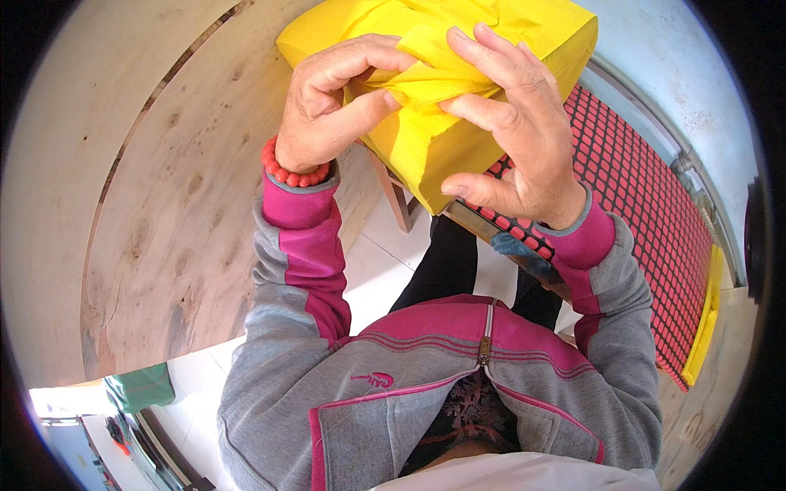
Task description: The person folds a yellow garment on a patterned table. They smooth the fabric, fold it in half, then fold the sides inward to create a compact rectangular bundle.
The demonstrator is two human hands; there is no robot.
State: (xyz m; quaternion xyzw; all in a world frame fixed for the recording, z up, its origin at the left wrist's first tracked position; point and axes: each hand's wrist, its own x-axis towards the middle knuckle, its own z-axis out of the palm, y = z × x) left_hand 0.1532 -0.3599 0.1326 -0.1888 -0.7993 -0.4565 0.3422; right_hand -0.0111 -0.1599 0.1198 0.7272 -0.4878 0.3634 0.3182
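Far left, plank tabletop [164, 204]: pale, knotted wood.
Left wrist: red bead bracelet [286, 174] over a magenta cuff.
Left hand [332, 94]: thumb and index finger clamped on a gathered fold of the yellow fabric bag [434, 155]; remaining fingers mostly hidden.
Yellow bag: top centre, between the hands; folds bunched at left thumb and index, one corner pointing down toward the wearer.
Right hand [524, 131]: fingers apart, index tip at the bunched folds, other fingertips above; thumb spread low, well apart from index.
Far right: red-and-black patterned panel [639, 180], yellow strip [704, 327] at its edge.
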